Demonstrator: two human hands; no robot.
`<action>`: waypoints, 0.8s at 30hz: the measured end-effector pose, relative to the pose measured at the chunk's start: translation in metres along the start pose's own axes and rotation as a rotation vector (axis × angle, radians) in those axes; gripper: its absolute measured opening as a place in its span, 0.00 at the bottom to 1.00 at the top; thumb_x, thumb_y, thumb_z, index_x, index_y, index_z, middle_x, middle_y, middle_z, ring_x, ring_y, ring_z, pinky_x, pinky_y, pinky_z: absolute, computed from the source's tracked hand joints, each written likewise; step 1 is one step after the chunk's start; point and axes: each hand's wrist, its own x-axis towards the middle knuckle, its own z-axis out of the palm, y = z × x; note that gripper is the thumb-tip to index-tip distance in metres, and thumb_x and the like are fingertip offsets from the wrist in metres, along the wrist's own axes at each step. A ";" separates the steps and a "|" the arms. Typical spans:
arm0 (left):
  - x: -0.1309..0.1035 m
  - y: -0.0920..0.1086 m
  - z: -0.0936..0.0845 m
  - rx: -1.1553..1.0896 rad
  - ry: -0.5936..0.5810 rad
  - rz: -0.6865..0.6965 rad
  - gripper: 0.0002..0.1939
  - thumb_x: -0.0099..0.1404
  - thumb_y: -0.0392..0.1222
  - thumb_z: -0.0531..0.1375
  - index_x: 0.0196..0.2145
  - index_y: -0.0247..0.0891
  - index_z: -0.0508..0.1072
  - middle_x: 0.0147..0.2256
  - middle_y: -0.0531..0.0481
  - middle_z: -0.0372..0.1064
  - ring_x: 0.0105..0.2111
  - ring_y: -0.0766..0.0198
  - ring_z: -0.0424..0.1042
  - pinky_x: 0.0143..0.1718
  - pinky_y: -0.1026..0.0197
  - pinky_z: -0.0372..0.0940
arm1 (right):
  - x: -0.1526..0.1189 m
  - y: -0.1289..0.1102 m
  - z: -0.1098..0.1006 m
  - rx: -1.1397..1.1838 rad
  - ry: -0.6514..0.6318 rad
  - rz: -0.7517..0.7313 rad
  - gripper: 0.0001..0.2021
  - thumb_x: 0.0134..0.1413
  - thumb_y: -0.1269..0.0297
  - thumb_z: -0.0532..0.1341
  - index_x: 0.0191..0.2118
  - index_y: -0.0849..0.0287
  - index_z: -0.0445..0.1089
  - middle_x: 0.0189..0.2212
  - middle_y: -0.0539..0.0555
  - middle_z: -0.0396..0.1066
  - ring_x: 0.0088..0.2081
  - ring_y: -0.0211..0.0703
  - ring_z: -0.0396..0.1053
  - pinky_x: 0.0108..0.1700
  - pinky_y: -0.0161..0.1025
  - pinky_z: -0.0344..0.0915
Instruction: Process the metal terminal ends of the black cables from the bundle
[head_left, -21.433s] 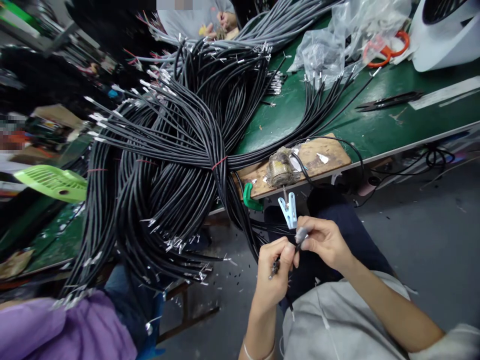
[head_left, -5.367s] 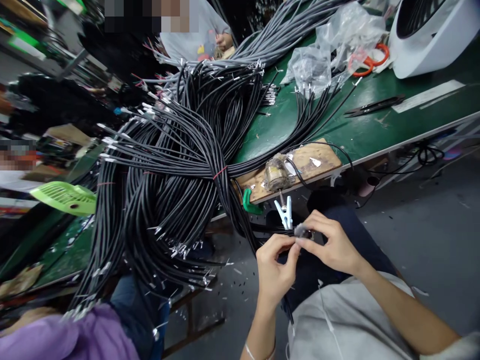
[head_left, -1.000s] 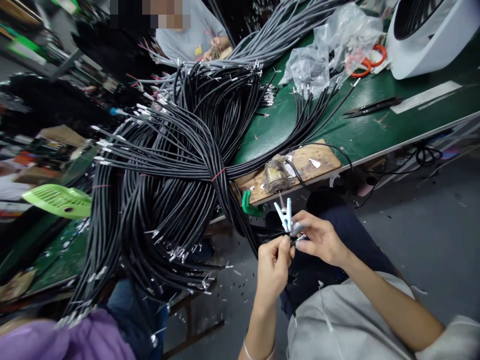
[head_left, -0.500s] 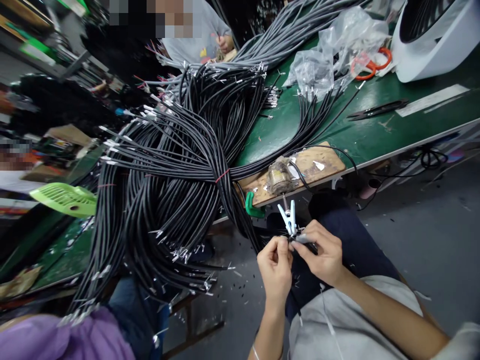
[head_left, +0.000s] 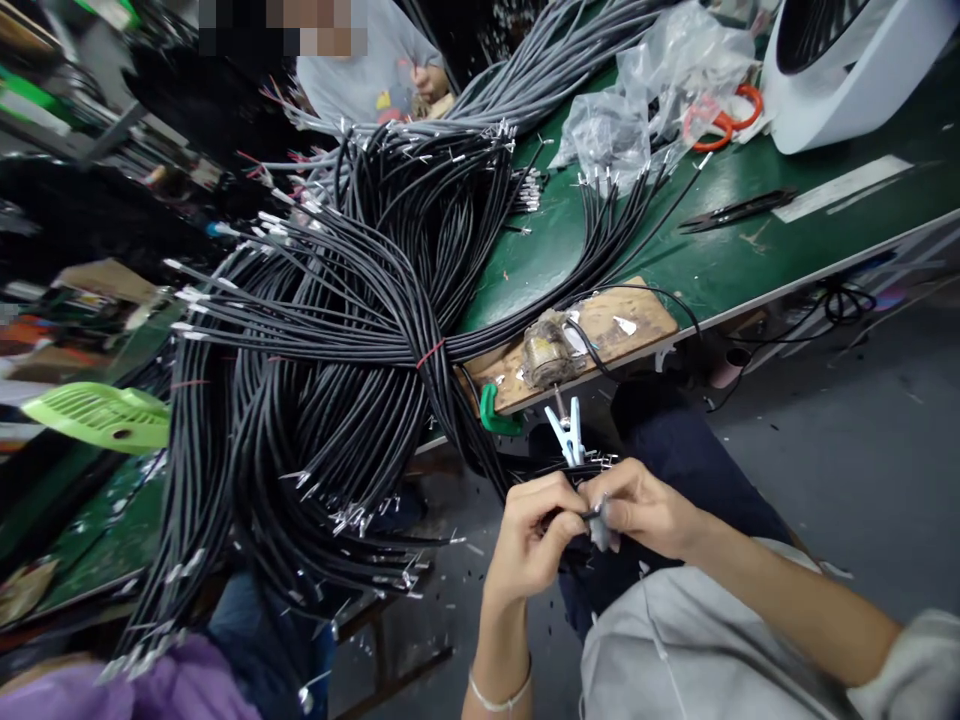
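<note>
My left hand (head_left: 536,530) is closed, thumb and forefinger pinching the end of a black cable (head_left: 591,514). Just to its right, my right hand (head_left: 649,508) is closed on a small crumpled grey piece (head_left: 600,530), which wraps or touches the cable's tip; its material I cannot make out. Above my hands, a light blue clothespin (head_left: 568,432) sits at the shaft of a small motor (head_left: 547,350). More black cable ends with bare silvery wires (head_left: 604,461) lie just behind my fingers, across my lap.
Large bundles of black cable (head_left: 330,400) drape over the green table (head_left: 810,240) on the left. The motor rests on a wooden board (head_left: 637,310) with a green clamp (head_left: 496,412). Pliers (head_left: 739,212), orange-handled scissors (head_left: 720,125) and a white fan (head_left: 840,110) lie beyond. Co-workers sit nearby.
Both hands have moved slightly down, away from the clothespin. The grey piece has turned downward in my right fingers, now at the cable's tip. The view has shifted a little.
</note>
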 end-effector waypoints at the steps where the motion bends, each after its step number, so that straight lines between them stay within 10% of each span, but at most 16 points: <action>1: 0.000 -0.002 0.000 -0.008 0.041 0.035 0.19 0.66 0.51 0.55 0.23 0.36 0.70 0.20 0.51 0.63 0.21 0.66 0.61 0.25 0.63 0.55 | 0.001 0.003 0.000 0.152 0.008 0.113 0.19 0.48 0.49 0.64 0.21 0.62 0.71 0.17 0.51 0.66 0.16 0.33 0.60 0.17 0.32 0.54; 5: -0.003 -0.014 0.011 0.014 0.182 0.041 0.14 0.64 0.47 0.60 0.24 0.37 0.71 0.22 0.51 0.64 0.23 0.65 0.62 0.25 0.63 0.56 | 0.010 0.005 -0.006 0.231 0.117 0.345 0.16 0.42 0.56 0.65 0.15 0.63 0.68 0.10 0.49 0.65 0.10 0.30 0.55 0.11 0.28 0.46; 12: -0.008 -0.019 0.022 0.016 0.340 0.078 0.07 0.61 0.37 0.62 0.26 0.36 0.70 0.23 0.52 0.64 0.24 0.66 0.62 0.26 0.64 0.57 | 0.038 -0.026 -0.022 -0.091 0.337 0.132 0.18 0.45 0.54 0.67 0.18 0.65 0.70 0.13 0.50 0.68 0.14 0.29 0.59 0.16 0.28 0.51; 24: 0.006 -0.014 0.029 -0.108 0.485 0.010 0.10 0.60 0.40 0.63 0.24 0.37 0.68 0.23 0.53 0.61 0.25 0.67 0.62 0.26 0.66 0.57 | 0.062 -0.016 -0.007 0.391 0.121 0.047 0.19 0.46 0.49 0.68 0.31 0.65 0.74 0.23 0.52 0.71 0.22 0.34 0.66 0.24 0.30 0.61</action>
